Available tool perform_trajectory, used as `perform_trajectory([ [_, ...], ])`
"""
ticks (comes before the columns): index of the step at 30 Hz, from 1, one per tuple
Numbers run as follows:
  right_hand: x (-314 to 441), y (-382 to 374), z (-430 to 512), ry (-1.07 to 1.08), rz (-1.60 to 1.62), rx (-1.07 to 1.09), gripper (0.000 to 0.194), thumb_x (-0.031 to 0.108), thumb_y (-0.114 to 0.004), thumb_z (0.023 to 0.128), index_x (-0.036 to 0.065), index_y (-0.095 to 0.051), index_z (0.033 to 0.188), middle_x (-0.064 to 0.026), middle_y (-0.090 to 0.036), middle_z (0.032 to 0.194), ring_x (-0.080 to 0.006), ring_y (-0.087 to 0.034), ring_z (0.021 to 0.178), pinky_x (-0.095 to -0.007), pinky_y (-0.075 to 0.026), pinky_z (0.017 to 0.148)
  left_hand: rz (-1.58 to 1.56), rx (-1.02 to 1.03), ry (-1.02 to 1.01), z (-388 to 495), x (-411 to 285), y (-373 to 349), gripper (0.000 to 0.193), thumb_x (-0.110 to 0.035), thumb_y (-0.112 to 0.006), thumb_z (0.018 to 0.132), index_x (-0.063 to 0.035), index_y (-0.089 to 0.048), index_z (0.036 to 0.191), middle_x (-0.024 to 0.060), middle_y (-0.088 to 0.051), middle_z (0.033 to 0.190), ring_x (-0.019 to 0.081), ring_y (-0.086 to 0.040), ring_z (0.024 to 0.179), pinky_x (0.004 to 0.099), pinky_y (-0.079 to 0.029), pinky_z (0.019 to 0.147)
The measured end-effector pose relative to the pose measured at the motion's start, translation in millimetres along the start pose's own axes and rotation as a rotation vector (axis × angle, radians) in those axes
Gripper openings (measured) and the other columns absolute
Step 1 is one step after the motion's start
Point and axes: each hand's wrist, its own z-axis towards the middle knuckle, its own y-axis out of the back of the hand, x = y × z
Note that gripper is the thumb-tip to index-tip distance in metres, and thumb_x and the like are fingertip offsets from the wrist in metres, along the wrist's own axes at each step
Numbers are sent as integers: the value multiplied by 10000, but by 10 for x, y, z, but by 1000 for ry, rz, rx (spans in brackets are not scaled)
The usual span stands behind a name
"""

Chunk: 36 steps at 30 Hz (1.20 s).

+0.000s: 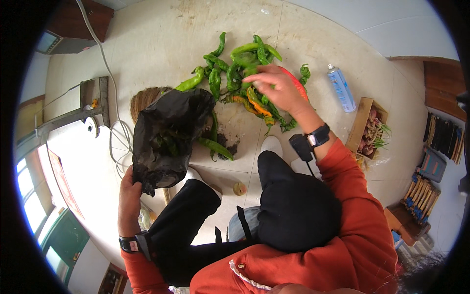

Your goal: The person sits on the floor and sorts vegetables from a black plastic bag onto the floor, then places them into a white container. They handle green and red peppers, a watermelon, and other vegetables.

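Observation:
My left hand (130, 187) grips the rim of a black plastic bag (165, 121), its mouth facing up and several green peppers (169, 143) dimly visible inside. Over a loose heap of long green peppers (234, 77) on the floor, my right hand (273, 86) has its fingers apart. A motion-blurred green pepper (246, 60) is just beyond those fingers and looks loose from them. Among the heap are an orange-and-green pepper (259, 104) and a red pepper (295, 82), partly hidden by my right hand. Beside the bag, a green pepper (216, 147) lies near dark crumbs (231, 147).
A blue spray can (341, 88) lies right of the heap, near a cardboard box (358, 126) of sprouting red onions (371, 136). Broom-like bristles (147, 99) show behind the bag. Cables (106, 66) run down the left side. A small round object (239, 189) lies between my feet.

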Motion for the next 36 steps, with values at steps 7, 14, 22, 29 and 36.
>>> perform_trajectory([
  [7,816,-1235,276,520,-11,514,154,223,-623,809,207,-746,901,-127,-597,1212,-285,-561,1079,-372,-491,879,-62,34,-39,-72,-7,-55,563,105,-338,708,41,-488,1246,82,-612,1043,140,-587,898,244,-473,798],
  [14,-51,-814,1088,247,-524,762,318,150,-639,768,127,-650,1084,-74,-588,1220,-281,-527,1128,-393,-487,888,20,-7,-25,-4,91,103,484,82,-353,747,42,-516,1200,72,-618,993,129,-587,835,234,-480,715],
  [22,-779,-352,670,-140,-795,654,532,21,-637,712,194,-586,1212,-81,-500,1240,-313,-443,1210,-477,-374,976,28,-31,-50,89,-8,171,472,100,-346,736,44,-522,1171,77,-616,976,146,-585,844,234,-474,731],
  [29,-577,131,285,-265,-912,962,503,-18,-591,709,208,-650,1155,-47,-584,1169,-294,-537,1121,-437,-415,947,7,-1,9,171,-79,182,489,118,-342,701,40,-540,1141,54,-610,956,119,-565,854,209,-440,787],
  [36,-903,44,973,-392,-753,657,235,102,-539,799,109,-667,996,-159,-660,995,-346,-619,943,-444,-499,798,15,-4,-32,194,-24,184,504,122,-329,684,40,-542,1133,64,-607,966,137,-569,879,224,-442,820],
])
